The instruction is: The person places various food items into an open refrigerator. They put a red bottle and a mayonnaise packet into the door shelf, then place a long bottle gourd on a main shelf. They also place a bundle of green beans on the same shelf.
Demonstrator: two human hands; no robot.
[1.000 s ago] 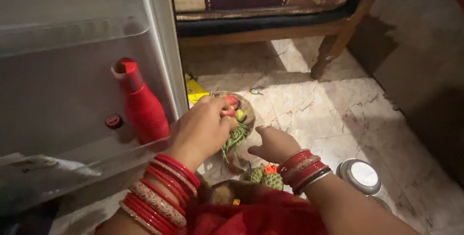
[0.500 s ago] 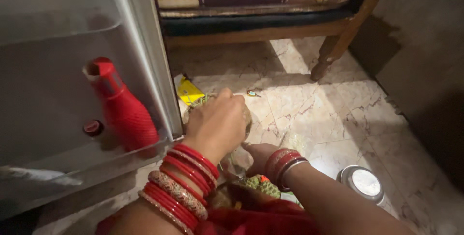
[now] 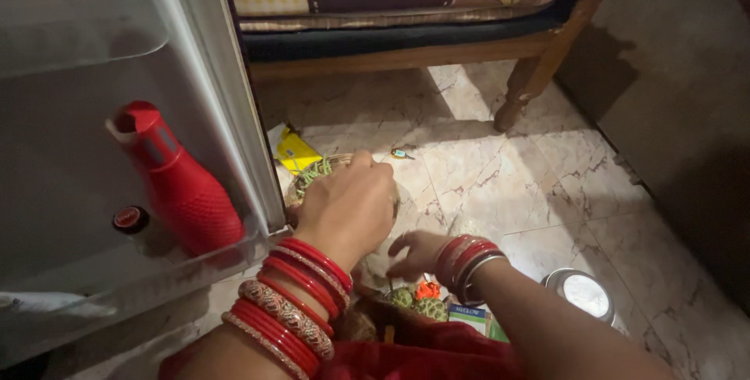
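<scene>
Left hand (image 3: pixel 348 204) lies palm down over a round basket (image 3: pixel 306 179) on the marble floor (image 3: pixel 531 185), fingers curled onto its contents; what they pinch, cannot tell, the hand hides it. Basket sits just beside the bottom corner of the open fridge door (image 3: pixel 226 99), green beans (image 3: pixel 315 169) showing at its far rim. Basket is round, no clear long axis; beans lie roughly across, tips toward the door.

Right hand (image 3: pixel 419 253) is lower, nearer the body than the basket, fingers loosely spread and bent, touching nothing clearly; it hovers just above the bumpy green fruits (image 3: pixel 414 302) by the red cloth (image 3: pixel 422 349). Red bangles on both wrists.

Red bottle (image 3: pixel 181 185) leans in the door shelf, neck pointing up and away from the basket, long axis tilted. Yellow packet (image 3: pixel 297 149) lies just past the basket, against the door edge.

Room: door blocks the basket's left side. Floor beyond the basket is open up to the wooden bed leg (image 3: pixel 519 91). Steel lid (image 3: pixel 582 294) lies well to the right of the basket.
</scene>
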